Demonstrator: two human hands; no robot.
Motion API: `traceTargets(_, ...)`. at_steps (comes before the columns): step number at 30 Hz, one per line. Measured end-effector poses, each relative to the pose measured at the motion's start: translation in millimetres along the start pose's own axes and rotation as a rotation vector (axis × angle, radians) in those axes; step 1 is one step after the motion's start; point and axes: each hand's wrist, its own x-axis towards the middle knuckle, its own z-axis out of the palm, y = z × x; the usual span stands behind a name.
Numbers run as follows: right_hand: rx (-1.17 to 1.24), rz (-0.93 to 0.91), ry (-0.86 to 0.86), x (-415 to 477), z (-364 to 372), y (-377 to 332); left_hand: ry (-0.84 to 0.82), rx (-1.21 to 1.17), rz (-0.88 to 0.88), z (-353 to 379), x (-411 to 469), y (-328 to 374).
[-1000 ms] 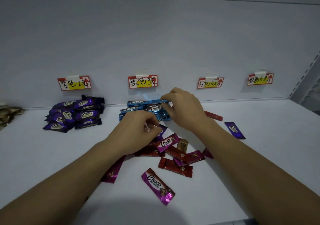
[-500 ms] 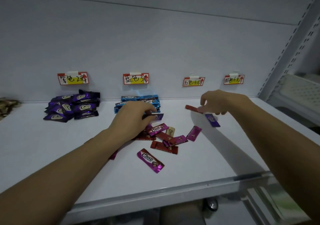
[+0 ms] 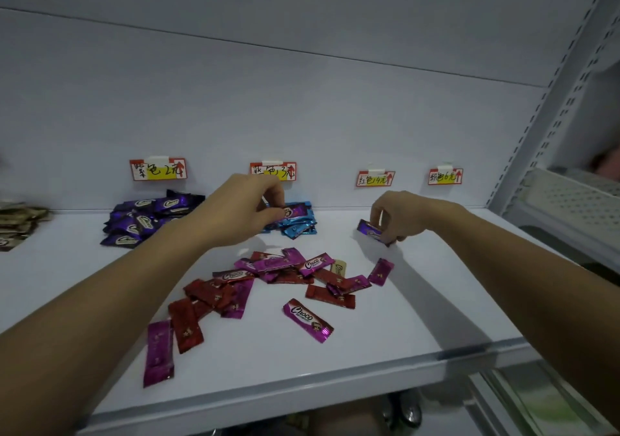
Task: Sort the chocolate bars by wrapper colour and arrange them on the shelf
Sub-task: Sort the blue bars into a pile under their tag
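On the white shelf (image 3: 385,341) a mixed heap of red and pink chocolate bars (image 3: 268,278) lies in the middle. A purple pile (image 3: 144,221) sits at the back left under its label, and a blue pile (image 3: 298,226) sits at the back centre. My left hand (image 3: 241,211) pinches a purple bar (image 3: 297,210) above the blue pile. My right hand (image 3: 399,216) pinches another purple bar (image 3: 370,231) that touches the shelf under the red label (image 3: 374,178). A pink bar (image 3: 307,319) lies alone near the front.
Four handwritten price labels hang on the back wall, the last one the pink label (image 3: 445,176). Gold-wrapped bars (image 3: 16,222) lie at the far left. A perforated upright (image 3: 550,117) and a neighbouring shelf (image 3: 570,204) stand on the right. The shelf's front edge (image 3: 302,388) runs below.
My left hand has lifted from the mixed heap to above the blue pile with a purple bar. My right hand has taken hold of the purple bar on the right.
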Motion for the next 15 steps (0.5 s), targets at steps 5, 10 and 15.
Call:
traceTargets(5,0.160,-0.213,0.100,12.1,-14.3,-70.9,0.056,-0.043,-0.118,-25.7,-27.1,-41.7)
traceTargets(10,0.299,-0.389,0.236,37.9,-16.6,-153.2,0.133,0.086,-0.195,-67.5,-68.4,-102.2)
traceTargets(15,0.384,-0.587,0.257,63.1,-13.0,-258.5,0.232,0.181,-0.400,-128.1,-129.7,-171.4)
